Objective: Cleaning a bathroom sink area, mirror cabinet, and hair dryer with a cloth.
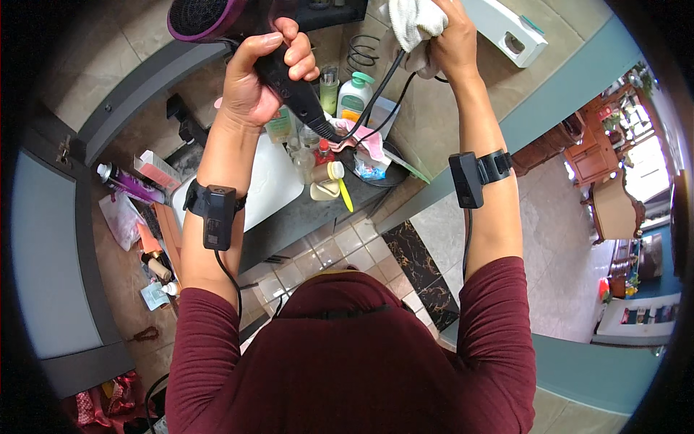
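My left hand [265, 73] grips the black handle of a hair dryer [295, 92], its purple-rimmed rear grille towards the top left. The dryer's cord loops from the handle's end up towards my right side. At the top, my right hand [454, 40] is closed on a white cloth [415, 24], with black cord hanging just beneath it. Whether the fingers also hold the cord cannot be told. Part of the dryer's body lies beyond the upper picture edge.
Below my hands is a white washbasin [271, 179] on a dark counter [287, 233]. Bottles, a white pump bottle [355, 100], a facial brush [335, 171] and a black tray [398, 176] crowd its right end. A mirror cabinet door [54, 244] stands at left; a doorway opens at right.
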`<action>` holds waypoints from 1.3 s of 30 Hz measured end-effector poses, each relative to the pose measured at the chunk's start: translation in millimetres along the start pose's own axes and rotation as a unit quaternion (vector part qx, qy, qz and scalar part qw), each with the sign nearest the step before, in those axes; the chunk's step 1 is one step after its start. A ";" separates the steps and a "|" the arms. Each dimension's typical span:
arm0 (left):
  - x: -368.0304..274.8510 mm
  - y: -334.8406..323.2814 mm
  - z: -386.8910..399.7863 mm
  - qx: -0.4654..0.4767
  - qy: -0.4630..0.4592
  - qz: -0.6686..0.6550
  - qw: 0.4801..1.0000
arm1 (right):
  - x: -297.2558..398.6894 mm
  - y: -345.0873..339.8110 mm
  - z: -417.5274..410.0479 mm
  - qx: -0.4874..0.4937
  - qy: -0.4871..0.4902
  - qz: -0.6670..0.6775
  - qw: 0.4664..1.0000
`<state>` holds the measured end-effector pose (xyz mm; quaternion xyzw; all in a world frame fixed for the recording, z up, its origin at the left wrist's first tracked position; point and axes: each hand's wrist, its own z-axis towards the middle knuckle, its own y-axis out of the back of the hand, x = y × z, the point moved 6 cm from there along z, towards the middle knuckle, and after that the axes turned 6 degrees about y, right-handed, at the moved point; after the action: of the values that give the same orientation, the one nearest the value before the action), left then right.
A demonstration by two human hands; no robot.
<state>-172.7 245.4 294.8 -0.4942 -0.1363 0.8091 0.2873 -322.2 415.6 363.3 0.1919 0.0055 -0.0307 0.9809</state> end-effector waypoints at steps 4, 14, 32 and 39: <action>2.5 -0.3 -6.8 0.039 0.055 0.048 0.997 | -5.4 2.1 3.8 -0.009 0.004 0.002 1.000; 57.6 -3.3 -43.6 -0.028 0.270 0.251 0.929 | 6.4 -6.3 6.7 0.005 0.033 -0.021 0.999; 80.8 20.7 -35.8 -0.245 0.142 0.100 0.954 | 64.7 -64.7 -51.0 0.115 0.154 -0.171 0.966; 60.5 24.3 -38.9 -0.247 0.145 0.196 0.938 | 44.4 -69.9 -67.3 0.143 0.114 -0.165 0.969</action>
<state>-167.5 259.8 220.5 -0.6782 -0.1888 0.7102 0.0086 -282.2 373.7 273.6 0.3286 0.1447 -0.1706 0.9176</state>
